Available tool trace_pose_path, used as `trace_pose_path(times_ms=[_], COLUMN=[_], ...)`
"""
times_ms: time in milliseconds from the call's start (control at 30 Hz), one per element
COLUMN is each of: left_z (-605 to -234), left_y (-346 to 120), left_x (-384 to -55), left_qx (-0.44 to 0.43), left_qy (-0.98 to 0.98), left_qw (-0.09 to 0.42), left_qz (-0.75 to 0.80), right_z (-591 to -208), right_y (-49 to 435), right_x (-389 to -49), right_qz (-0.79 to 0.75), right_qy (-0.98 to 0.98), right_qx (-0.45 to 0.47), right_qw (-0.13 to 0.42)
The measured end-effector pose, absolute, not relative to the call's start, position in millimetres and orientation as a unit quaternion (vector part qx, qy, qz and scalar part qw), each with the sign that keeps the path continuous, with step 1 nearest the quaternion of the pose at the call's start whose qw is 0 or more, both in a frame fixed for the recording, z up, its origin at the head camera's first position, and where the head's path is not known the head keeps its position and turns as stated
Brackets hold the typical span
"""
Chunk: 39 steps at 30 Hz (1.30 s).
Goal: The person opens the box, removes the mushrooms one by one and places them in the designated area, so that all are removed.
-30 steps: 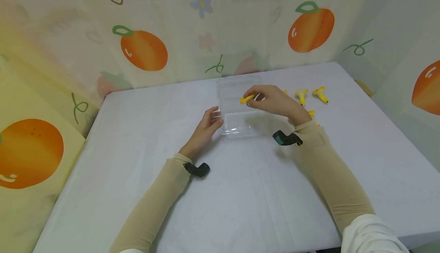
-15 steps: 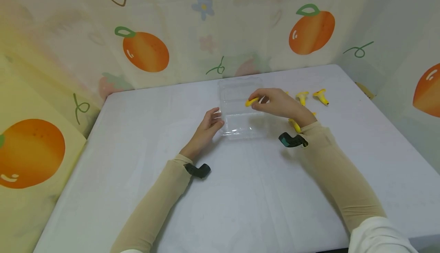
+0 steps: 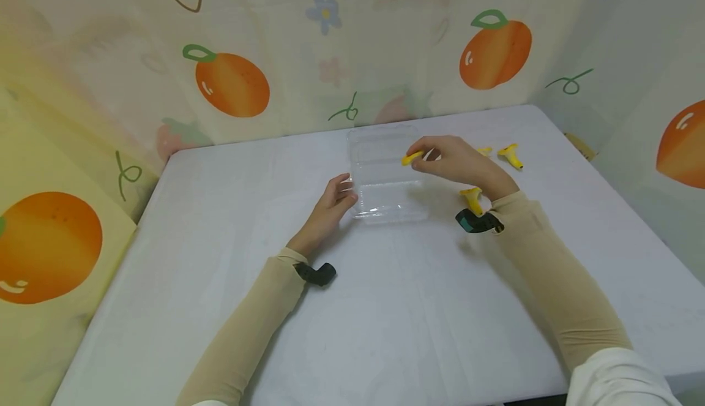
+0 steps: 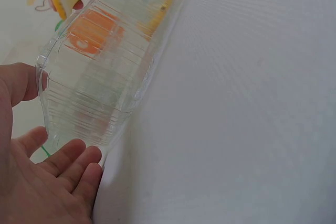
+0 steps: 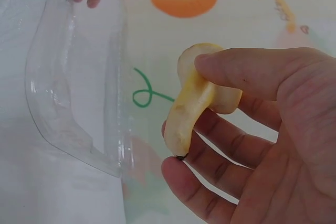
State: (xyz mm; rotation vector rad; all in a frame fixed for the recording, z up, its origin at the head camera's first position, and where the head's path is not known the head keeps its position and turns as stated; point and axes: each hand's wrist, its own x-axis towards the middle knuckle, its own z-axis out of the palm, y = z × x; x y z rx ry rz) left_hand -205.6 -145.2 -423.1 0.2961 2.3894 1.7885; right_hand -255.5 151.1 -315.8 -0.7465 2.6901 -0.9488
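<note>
A yellow mushroom [image 3: 410, 158] with a dark-tipped stem is pinched between the thumb and fingers of my right hand [image 3: 454, 160]. In the right wrist view the mushroom [image 5: 184, 114] shows its pale cap under the thumb and its stem angled down. In the head view it overlaps the right part of a clear plastic box [image 3: 385, 201] on the table. At the box's left edge, my left hand [image 3: 326, 210] holds the side. From the left wrist, the thumb [image 4: 23, 82] is at the rim of the box [image 4: 84, 103], with the fingers [image 4: 73, 174] below.
More yellow mushrooms lie on the white-covered table [image 3: 220, 210] to the right: one mushroom [image 3: 472, 199] beside the right wrist, another mushroom [image 3: 510, 155] farther back, and one mushroom [image 3: 484, 150] partly behind the hand. A fruit-printed curtain [image 3: 308, 75] hangs behind the table.
My right hand has shifted a little to the right, still pinching the mushroom. The mushroom near the right wrist has come into fuller view. The left hand and box stay in place.
</note>
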Motion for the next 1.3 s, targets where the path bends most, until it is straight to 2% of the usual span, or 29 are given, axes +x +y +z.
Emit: trace_pose_path(times_ms=[267, 1300], left_z=[-422, -424], left_y=[-146, -147], left_x=[-203, -204], left_qx=[0.095, 0.107], left_qy=[0.796, 0.796], left_qw=[0.069, 0.064], left_qz=[0.594, 0.592], right_z=[-310, -290], right_y=[156, 186], right_x=[-255, -252], right_qz=[-0.315, -0.306], right_qy=[0.912, 0.925], right_qx=[-0.253, -0.218], right_qw=[0.075, 0.064])
